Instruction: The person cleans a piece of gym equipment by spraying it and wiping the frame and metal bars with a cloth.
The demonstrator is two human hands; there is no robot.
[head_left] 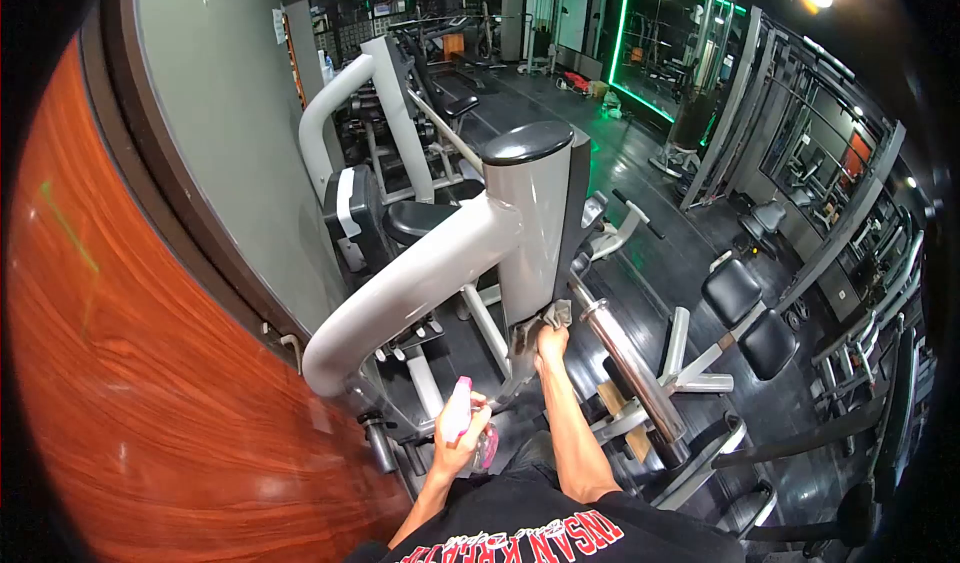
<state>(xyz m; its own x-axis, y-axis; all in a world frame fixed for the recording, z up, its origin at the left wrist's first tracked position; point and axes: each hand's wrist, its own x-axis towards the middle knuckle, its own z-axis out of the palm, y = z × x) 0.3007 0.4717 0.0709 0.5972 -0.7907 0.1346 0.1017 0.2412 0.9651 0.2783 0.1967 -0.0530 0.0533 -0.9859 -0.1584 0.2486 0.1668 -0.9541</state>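
My left hand [457, 451] is wrapped round a spray bottle [487, 449] with a pink-and-white spray head [459, 410], held low in front of my body. The bottle's body looks see-through pink and is partly behind my fingers. Further forward, my right hand [551, 346] grips a crumpled greyish cloth [557, 315] and presses it to the lower part of a grey machine post [530, 233]. Out from that post curves a thick grey tube [410, 293] toward the left. A black oval cap [527, 143] tops the post.
A wood-grain panel [180, 393] and a grey wall [225, 133] stand close on my left. Right of the post, a chrome bar [635, 368] slants downward. Beyond it is a machine with black pads [765, 343]. Green light strips [622, 28] frame a mirror at the back.
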